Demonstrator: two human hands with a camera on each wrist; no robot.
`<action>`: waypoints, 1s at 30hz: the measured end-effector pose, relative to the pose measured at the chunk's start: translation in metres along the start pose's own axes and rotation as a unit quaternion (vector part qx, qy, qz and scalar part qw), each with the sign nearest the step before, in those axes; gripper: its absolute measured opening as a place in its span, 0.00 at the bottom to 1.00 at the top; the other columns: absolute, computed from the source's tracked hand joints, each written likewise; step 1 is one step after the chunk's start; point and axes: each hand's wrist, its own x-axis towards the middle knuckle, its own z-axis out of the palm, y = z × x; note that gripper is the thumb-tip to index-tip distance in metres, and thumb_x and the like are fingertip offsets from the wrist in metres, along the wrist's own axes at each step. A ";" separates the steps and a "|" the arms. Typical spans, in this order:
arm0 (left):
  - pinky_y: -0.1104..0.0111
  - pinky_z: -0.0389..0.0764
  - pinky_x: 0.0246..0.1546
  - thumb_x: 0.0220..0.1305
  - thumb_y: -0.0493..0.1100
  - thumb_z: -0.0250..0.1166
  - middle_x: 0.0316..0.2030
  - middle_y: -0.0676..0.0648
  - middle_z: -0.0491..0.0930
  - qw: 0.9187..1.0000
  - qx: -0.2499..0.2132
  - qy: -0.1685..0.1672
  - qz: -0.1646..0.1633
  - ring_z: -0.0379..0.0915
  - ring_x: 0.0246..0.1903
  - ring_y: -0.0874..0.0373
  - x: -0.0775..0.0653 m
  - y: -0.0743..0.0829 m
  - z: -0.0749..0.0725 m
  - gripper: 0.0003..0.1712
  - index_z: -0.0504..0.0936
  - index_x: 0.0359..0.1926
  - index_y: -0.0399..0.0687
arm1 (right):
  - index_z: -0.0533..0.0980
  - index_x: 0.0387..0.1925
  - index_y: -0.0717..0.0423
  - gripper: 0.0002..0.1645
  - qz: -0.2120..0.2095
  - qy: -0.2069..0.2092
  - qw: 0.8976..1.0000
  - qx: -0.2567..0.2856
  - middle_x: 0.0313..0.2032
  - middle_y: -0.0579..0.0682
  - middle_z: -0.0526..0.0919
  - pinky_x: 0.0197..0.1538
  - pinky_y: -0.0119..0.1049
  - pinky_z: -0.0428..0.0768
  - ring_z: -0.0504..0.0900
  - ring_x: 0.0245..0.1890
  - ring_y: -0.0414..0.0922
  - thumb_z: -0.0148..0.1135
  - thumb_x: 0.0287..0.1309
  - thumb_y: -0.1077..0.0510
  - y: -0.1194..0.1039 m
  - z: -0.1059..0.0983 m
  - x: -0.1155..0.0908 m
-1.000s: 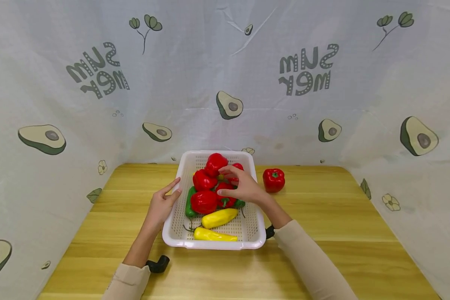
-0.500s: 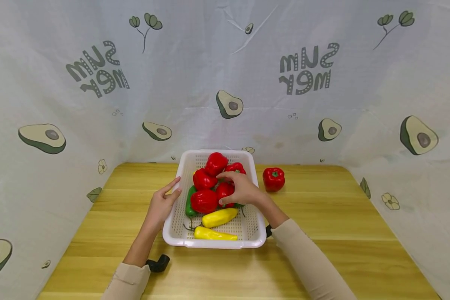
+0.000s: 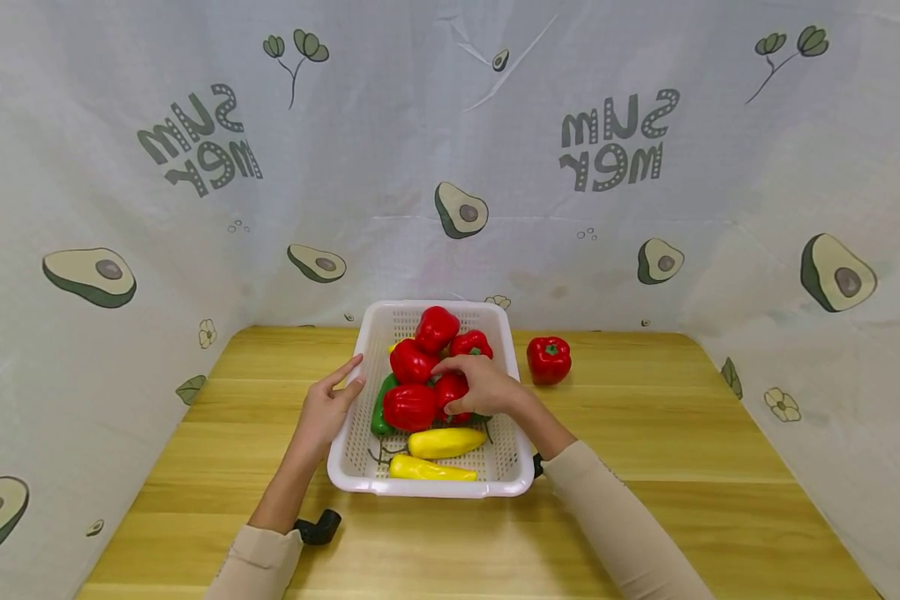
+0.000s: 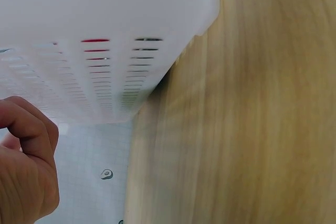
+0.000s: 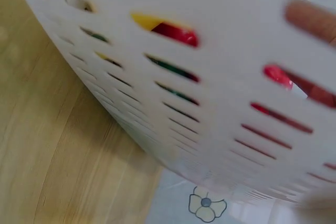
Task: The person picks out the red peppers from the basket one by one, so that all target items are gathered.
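Observation:
In the head view a white plastic basket (image 3: 427, 488) holds several red bell peppers, two yellow long peppers and some green ones. At its left rim, my left hand (image 3: 326, 413) holds the side, thumb over the edge and index finger stretched along it. My right hand (image 3: 487, 388) reaches in over the right rim, thumb and fingers curved round a red bell pepper (image 3: 446, 390). Another red bell pepper (image 3: 410, 407) lies just left of it. The nearer yellow pepper (image 3: 433, 469) and the upper yellow pepper (image 3: 447, 442) lie at the front of the basket.
A single red bell pepper (image 3: 548, 362) stands on the wooden table (image 3: 660, 433), right of the basket. More red peppers sit at the back of the basket, and a green pepper (image 3: 383, 408) lies along its left side. A printed curtain (image 3: 390, 125) hangs behind the table.
My right hand has come down and nearer, closing round the red bell pepper. The upper yellow pepper has shifted slightly and lies flatter. My left hand stays at the rim.

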 end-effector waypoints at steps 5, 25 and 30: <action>0.57 0.91 0.35 0.75 0.52 0.63 0.41 0.32 0.89 1.000 0.000 0.003 0.003 0.89 0.38 0.44 -0.001 -0.001 0.000 0.27 0.74 0.72 0.66 | 0.81 0.61 0.49 0.31 -0.018 -0.007 1.000 -0.007 0.60 0.49 0.83 0.60 0.49 0.85 0.77 0.57 0.49 0.78 0.54 0.54 -0.001 0.000 -0.001; 0.53 0.91 0.39 0.76 0.53 0.62 0.50 0.29 0.86 1.000 -0.015 -0.011 0.002 0.88 0.46 0.39 -0.004 0.002 -0.001 0.29 0.72 0.74 0.64 | 0.82 0.54 0.47 0.22 -0.056 -0.027 0.998 -0.025 0.55 0.46 0.85 0.58 0.42 0.83 0.78 0.51 0.45 0.75 0.58 0.55 0.001 0.000 -0.004; 0.52 0.91 0.40 0.75 0.53 0.62 0.51 0.30 0.86 1.000 -0.007 -0.007 0.007 0.89 0.44 0.42 -0.003 0.001 -0.001 0.28 0.73 0.73 0.64 | 0.82 0.58 0.45 0.20 -0.090 -0.019 0.995 0.027 0.59 0.46 0.84 0.61 0.44 0.83 0.80 0.56 0.46 0.68 0.66 0.50 0.007 -0.002 -0.001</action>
